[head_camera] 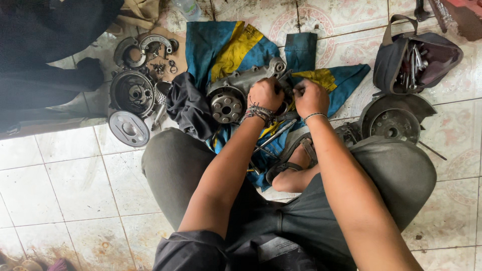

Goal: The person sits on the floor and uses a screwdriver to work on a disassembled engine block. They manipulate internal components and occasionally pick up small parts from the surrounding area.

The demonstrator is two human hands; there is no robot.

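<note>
A grey metal engine casing point(240, 86) with a round geared hub lies on a blue and yellow cloth point(228, 47) on the tiled floor. My left hand point(265, 94), wearing bead bracelets, is closed on the casing's right part. My right hand point(310, 98) is closed right beside it, fingers pinched on a small part at the casing's edge; what it pinches is hidden. A long metal tool point(275, 135) lies on the cloth under my left wrist. I crouch over it, with a sandalled foot point(293, 168) below the hands.
Round metal clutch parts and a disc point(129, 128) lie to the left on the floor, with small parts on cardboard. A dark tool bag point(416, 60) stands open at the upper right, above a round drum cover point(394, 123). A dark rag point(188, 108) lies beside the casing.
</note>
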